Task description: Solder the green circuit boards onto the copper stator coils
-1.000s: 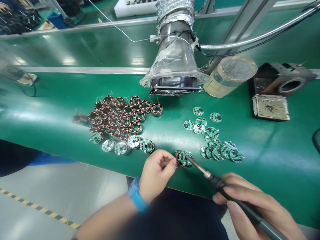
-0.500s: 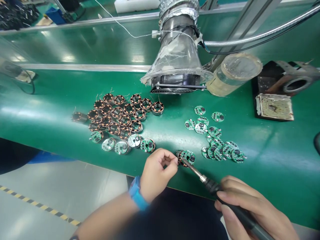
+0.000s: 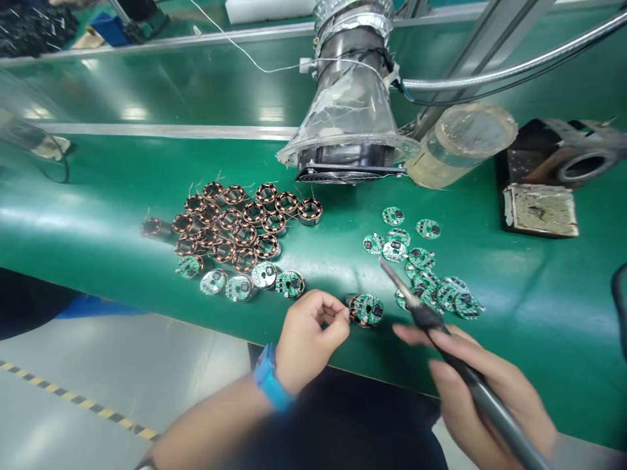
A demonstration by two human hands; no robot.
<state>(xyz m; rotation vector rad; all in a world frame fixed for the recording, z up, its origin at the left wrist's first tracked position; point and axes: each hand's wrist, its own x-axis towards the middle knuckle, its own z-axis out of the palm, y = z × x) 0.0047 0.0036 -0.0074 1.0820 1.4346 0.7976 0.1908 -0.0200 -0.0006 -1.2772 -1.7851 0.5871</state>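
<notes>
My left hand [image 3: 309, 339], with a blue wristband, is curled in a pinch just left of a small coil topped by a round green circuit board [image 3: 366, 308] on the green bench [image 3: 519, 294]. Something thin may be between its fingertips; I cannot make it out. My right hand [image 3: 482, 391] grips a soldering iron [image 3: 441, 336], whose tip is raised and points up-left over the loose boards. A pile of round green circuit boards [image 3: 426, 274] lies to the right of the coil.
A cluster of copper-wound coils [image 3: 235, 225] sits at the left, with several board-topped ones [image 3: 255, 281] in front. A clear fume hood with a fan [image 3: 347, 140] stands behind. A tape roll [image 3: 460, 147], a sponge pad [image 3: 539, 210] and an iron stand [image 3: 578, 160] are at the right.
The soldering iron's tip has lifted off the board-topped coil and swung up and to the right. My left hand has stayed beside the coil.
</notes>
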